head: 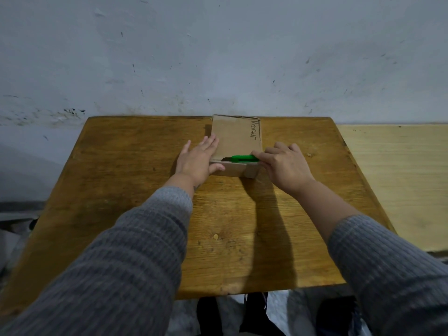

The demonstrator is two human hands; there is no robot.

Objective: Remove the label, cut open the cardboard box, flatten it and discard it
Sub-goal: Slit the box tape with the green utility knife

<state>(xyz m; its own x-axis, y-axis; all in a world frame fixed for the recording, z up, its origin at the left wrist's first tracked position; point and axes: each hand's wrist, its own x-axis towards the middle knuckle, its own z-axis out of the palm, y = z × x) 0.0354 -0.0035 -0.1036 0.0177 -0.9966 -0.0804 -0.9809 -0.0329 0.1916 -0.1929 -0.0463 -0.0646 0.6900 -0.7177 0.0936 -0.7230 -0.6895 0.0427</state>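
Sleeves (pixel 135 258): grey ribbed knit, one on each forearm, reaching from the near edge toward the middle of the tabletop; the right one is pushed back from the wrist.

Tabletop (pixel 121 180): brown wood, worn and scratched, its far edge against a pale, scuffed wall (pixel 218 57). A lighter wooden panel (pixel 397 185) lies beside it on the right.

Cardboard box (pixel 236 139): plain brown, lying flat at the far middle of the tabletop, its far end at the wall edge. Handwriting in dark ink runs along the right side of the top face and reads "Mansyur". A strip of brown tape (pixel 251 171) crosses the near side face toward its right corner. No printed brand can be made out.

Left hand (pixel 196 161): fingers straight and spread, palm pressed against the box's left side and near-left corner, thumb lying along the near face. Grip apart, holding nothing.

Right hand (pixel 283 163): fingers curled, grip clamped on the rear of a green utility knife (pixel 242 158), just beside the box's near-right corner.

Green utility knife: lies level along the near top edge of the box, dark tip pointing left, touching the cardboard at the edge. Whether the blade has entered the seam cannot be told.

Shadows of both arms fall on the tabletop.
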